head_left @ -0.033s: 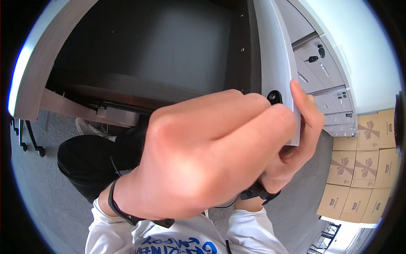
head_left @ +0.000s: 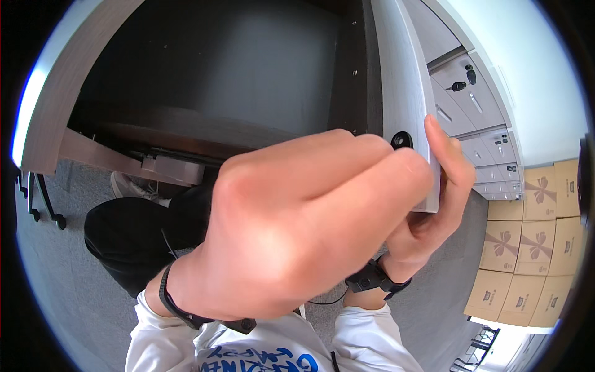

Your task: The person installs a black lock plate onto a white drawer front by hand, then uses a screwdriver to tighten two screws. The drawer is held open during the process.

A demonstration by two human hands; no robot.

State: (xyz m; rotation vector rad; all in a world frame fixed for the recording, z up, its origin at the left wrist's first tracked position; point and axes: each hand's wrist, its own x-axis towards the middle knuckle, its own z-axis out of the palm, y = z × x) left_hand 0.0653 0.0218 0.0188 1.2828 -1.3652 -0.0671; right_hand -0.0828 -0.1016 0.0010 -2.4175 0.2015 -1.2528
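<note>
A drawer (head_left: pixel 217 74) with a dark inside stands pulled out before me. Its pale wood-grain drawer front (head_left: pixel 406 80) runs along the right. On the inner face of that front sits a black drawer lock (head_left: pixel 401 140). My left hand (head_left: pixel 291 217) reaches across the drawer's near corner, its curled fingers right beside the lock. Those fingertips, and anything pinched in them, are hidden behind the back of the hand. From the outer side, my right hand (head_left: pixel 449 180) wraps round the drawer front, with one fingertip at its upper edge.
Grey drawer cabinets (head_left: pixel 468 99) with keys in their locks line the right. Brown cardboard boxes (head_left: pixel 517 248) are stacked beyond them. My bent knee in black trousers (head_left: pixel 124 242) is under the desk side at left, near chair legs with castors (head_left: pixel 43 204).
My left hand has turned and shifted very slightly. The lower part of my right hand has moved a little, while the drawer stays where it was.
</note>
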